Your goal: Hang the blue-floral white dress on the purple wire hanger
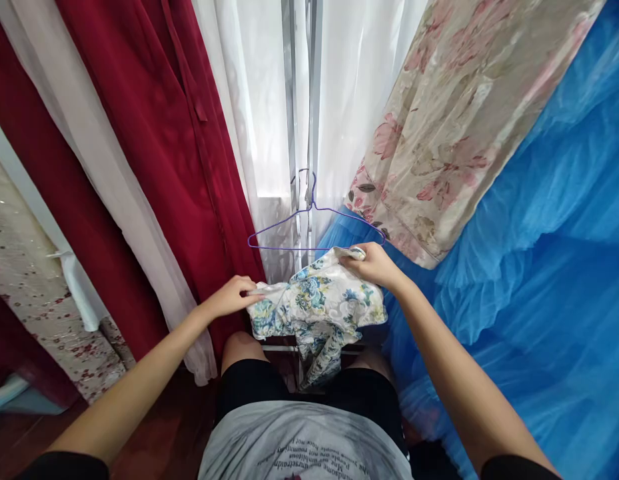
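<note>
A white garment with a blue, green and yellow floral print (314, 290) hangs between my two hands, its lower part drooping towards my knees. My left hand (232, 297) pinches its left edge between thumb and fingers. On the right, my right hand (372, 263) grips its upper corner, just below the hanger. Behind and above the garment is a purple wire hanger (309, 211), its hook up by a grey metal pole. The hanger's bottom bar runs close to the garment's top edge; I cannot tell whether they touch.
Dark red fabric (154, 120) and pale drapes hang at the left. A beige floral cloth (439, 133) and blue tulle (549, 287) fill the right side. White curtains (259, 100) hang behind the metal pole (314, 80). Reddish-brown floor (154, 427) shows at lower left.
</note>
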Demonstrator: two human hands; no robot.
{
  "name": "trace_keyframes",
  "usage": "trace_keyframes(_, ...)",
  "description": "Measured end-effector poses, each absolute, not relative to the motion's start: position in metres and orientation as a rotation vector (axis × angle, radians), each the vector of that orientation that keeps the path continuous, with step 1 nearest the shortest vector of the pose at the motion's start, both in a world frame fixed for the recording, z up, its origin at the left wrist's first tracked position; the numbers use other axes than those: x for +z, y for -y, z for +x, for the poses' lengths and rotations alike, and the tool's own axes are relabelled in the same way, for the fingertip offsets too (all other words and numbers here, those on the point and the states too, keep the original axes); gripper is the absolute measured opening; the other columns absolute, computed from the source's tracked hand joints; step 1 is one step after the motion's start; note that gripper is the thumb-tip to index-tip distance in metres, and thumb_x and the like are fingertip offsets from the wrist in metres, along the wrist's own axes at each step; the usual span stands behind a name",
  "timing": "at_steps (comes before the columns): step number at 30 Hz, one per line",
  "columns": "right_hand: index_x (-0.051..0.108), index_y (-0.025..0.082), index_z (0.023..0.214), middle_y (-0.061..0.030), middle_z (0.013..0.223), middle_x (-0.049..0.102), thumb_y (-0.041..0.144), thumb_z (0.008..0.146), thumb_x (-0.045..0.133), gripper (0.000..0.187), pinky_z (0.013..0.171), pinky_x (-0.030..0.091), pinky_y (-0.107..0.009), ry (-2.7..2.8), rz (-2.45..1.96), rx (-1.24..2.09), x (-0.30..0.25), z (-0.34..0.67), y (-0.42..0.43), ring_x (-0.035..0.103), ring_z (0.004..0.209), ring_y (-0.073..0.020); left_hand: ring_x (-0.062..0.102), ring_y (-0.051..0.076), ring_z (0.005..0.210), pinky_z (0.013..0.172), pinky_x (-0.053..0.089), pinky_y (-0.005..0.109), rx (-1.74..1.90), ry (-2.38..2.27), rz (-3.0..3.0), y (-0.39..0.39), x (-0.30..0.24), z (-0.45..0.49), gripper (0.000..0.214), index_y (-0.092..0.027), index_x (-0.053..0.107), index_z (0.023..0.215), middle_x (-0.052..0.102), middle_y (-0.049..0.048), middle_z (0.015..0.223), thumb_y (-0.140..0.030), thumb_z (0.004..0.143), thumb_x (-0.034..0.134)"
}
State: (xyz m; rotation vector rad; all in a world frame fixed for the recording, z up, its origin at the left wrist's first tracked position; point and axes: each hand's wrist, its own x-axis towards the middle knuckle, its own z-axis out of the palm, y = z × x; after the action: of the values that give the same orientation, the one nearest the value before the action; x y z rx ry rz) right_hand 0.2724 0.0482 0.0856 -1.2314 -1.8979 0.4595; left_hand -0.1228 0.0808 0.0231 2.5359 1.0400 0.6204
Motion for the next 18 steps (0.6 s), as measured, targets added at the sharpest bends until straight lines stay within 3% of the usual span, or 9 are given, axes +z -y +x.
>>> trace_keyframes(2,0.072,0.015,0.076,-0.0008,0.069,0.067,0.032,0.078,0.069,0.017,0.061,0.04,-0.025,1.912,-1.272,0.377,0.075,0.271,-0.073,0.057,0.065,-0.0172,0.063,0.025,0.093,0.091,0.042,0.037,0.604,-1.18,2.68,-0.104,0.036,-0.142,0.033,-0.024,0.078,0.082,0.073,0.0054,0.089,-0.052,0.089,0.062)
trace_keyframes(4,0.077,0.014,0.093,-0.0053,0.087,0.076,0.03,0.078,0.068,0.023,0.073,0.045,-0.027,1.888,-1.289,0.332,0.063,0.264,-0.093,0.067,0.082,-0.0232,0.058,0.03,0.111,0.104,0.032,0.048,0.585,-1.36,2.77,-0.127,0.05,-0.156,0.03,-0.03,0.079,0.098,0.075,0.0056,0.107,-0.053,0.088,0.062)
trace_keyframes(7,0.078,0.013,0.093,-0.0074,0.087,0.077,0.034,0.086,0.062,0.027,0.072,0.045,-0.026,1.832,-1.339,0.298,0.049,0.248,-0.106,0.069,0.083,-0.024,0.051,0.035,0.125,0.108,0.025,0.057,0.642,-1.567,2.829,-0.153,0.072,-0.162,0.031,-0.032,0.075,0.112,0.072,0.0058,0.123,-0.047,0.09,0.057)
trace_keyframes(12,0.074,0.015,0.077,-0.0061,0.068,0.071,0.039,0.089,0.06,0.03,0.058,0.034,-0.026,1.771,-1.444,0.186,0.044,0.237,-0.099,0.063,0.066,-0.0198,0.037,0.034,0.143,0.113,0.028,0.054,0.801,-1.585,2.903,-0.154,0.1,-0.149,0.048,-0.032,0.055,0.142,0.054,0.0029,0.15,-0.034,0.095,0.046)
trace_keyframes(18,0.074,0.018,0.08,-0.0056,0.07,0.071,0.038,0.089,0.061,0.025,0.056,0.03,-0.026,1.779,-1.538,0.139,0.048,0.238,-0.086,0.063,0.066,-0.0188,0.036,0.031,0.146,0.117,0.03,0.049,0.662,-1.498,2.991,-0.126,0.101,-0.154,0.047,-0.032,0.056,0.141,0.054,-0.0024,0.15,-0.037,0.096,0.044)
